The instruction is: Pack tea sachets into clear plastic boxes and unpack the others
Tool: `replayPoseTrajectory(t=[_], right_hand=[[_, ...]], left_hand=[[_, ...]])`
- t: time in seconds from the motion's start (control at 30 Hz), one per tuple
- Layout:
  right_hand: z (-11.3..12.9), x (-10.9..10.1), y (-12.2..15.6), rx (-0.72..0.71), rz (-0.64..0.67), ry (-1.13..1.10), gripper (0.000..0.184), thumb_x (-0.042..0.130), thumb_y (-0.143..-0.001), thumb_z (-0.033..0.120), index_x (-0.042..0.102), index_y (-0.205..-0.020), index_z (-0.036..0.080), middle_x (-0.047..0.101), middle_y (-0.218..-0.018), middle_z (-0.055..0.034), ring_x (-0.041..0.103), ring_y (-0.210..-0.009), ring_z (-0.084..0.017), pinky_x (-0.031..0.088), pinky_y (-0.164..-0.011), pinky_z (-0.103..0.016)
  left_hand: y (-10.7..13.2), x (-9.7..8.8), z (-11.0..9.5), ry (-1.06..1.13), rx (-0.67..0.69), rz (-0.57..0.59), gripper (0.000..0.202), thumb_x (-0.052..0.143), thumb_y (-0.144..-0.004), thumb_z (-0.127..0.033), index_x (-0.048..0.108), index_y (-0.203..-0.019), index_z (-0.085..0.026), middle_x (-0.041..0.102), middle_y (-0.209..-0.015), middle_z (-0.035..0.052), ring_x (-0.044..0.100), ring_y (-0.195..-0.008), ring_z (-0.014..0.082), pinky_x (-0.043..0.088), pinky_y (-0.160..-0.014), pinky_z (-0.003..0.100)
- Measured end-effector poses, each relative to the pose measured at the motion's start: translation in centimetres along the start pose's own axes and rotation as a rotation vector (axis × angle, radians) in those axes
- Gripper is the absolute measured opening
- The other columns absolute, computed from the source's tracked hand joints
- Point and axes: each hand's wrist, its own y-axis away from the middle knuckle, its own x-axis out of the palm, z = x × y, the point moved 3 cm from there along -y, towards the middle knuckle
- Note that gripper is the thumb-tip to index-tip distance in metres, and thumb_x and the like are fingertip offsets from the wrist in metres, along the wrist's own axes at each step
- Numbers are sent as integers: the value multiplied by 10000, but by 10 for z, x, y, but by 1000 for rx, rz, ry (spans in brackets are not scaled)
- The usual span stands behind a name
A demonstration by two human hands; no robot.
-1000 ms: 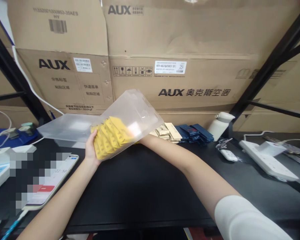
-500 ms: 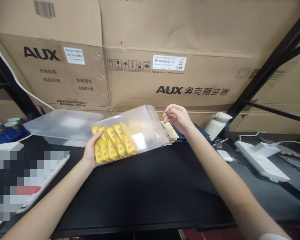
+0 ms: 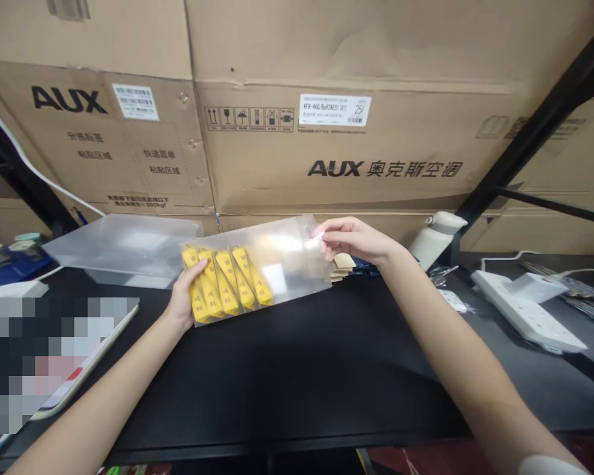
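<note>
A frosted clear plastic bag (image 3: 282, 264) lies tilted just above the black table (image 3: 287, 382), with several yellow sachets (image 3: 225, 284) packed in its left end. My left hand (image 3: 185, 300) grips that left end, thumb on top of the sachets. My right hand (image 3: 351, 239) pinches the bag's open right edge between fingers and thumb. Behind the right hand lie beige packets (image 3: 344, 262) and dark blue packets (image 3: 363, 267), mostly hidden.
A stack of frosted bags (image 3: 123, 247) lies at the back left. A phone (image 3: 84, 369) rests at the left. A white bottle (image 3: 433, 237), a white power strip (image 3: 529, 310) and cables sit at the right. Large AUX cartons (image 3: 327, 132) wall the back.
My right hand came out from behind the bag, rose, and took hold of the bag's right edge. The bag has levelled out and dropped closer to the table.
</note>
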Motion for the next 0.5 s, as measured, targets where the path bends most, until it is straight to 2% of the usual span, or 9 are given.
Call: replayPoseTrajectory(t=[0.1, 0.23, 0.37, 0.43, 0.5], right_hand=[[2, 6, 3, 0, 37, 23, 261, 836, -694, 356, 759, -845, 158, 768, -816, -52, 738, -698, -151, 602, -651, -243], [2, 6, 7, 68, 58, 152, 287, 778, -778, 350, 785, -1021, 197, 767, -1045, -75, 740, -904, -181, 613, -779, -271], [0, -1, 12, 109, 87, 212, 341, 779, -790, 344, 763, -1112, 232, 701, -1248, -75, 710, -1025, -197, 611, -796, -251], [-4, 5, 13, 118, 183, 209, 391, 748, -821, 388, 732, -1169, 212, 667, -1307, -89, 688, -1103, -222, 608, -848, -285], [-11, 22, 13, 78, 328, 254, 400, 683, -871, 435, 720, -1184, 187, 685, -1274, -98, 671, -1147, -228, 596, -899, -321]], left_hand=[[0, 0, 0, -5, 25, 23, 166, 695, -777, -207, 736, -921, -134, 793, -807, 69, 782, -813, 278, 624, -814, 356], [1, 0, -1, -20, 38, 18, 202, 723, -752, -213, 738, -938, -135, 793, -809, 67, 782, -789, 273, 627, -791, 345], [1, -1, 0, -40, 23, 44, 189, 729, -741, -231, 745, -903, -136, 795, -829, 87, 778, -845, 305, 630, -799, 369], [3, 0, 2, -40, 18, 66, 173, 736, -726, -234, 742, -876, -147, 795, -825, 89, 774, -869, 320, 633, -796, 381], [7, 2, 5, -48, 1, 87, 177, 749, -703, -241, 735, -855, -153, 791, -808, 89, 771, -875, 332, 638, -784, 392]])
